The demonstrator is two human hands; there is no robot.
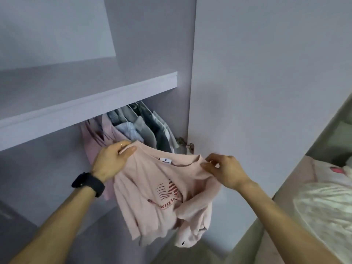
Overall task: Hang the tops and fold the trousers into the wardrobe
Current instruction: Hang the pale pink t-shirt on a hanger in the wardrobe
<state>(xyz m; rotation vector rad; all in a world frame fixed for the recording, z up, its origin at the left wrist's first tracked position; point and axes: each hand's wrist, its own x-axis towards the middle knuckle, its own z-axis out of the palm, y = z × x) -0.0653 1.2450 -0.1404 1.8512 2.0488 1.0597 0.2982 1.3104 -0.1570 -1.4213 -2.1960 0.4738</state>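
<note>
your left hand (112,159) grips one shoulder of the pink t-shirt (152,199), its fingers (131,149) curled round the cloth. your right hand (224,171) pinches the other shoulder just beside the collar, thumb and forefinger closed on the fabric and the other fingers loosely bent.

the t-shirt hangs between your two hands in front of the open wardrobe, below the shelf (95,103), with its front toward you. a white label (165,160) shows at the back of the neck and a red print (167,191) runs across the chest. the lower part and one sleeve are bunched and droop down. you cannot tell from here whether a hanger sits inside it.

behind the t-shirt, a row of hanging clothes (141,126) in pink, blue and grey fills the space under the shelf, and your left hand is just in front of the pink ones. to their right a metal hinge (185,144) joins the wardrobe to its open door (266,92).

a black watch (88,184) is on your left wrist and a ring (121,144) on one left finger. pale bedding (323,202) lies at the right edge.
</note>
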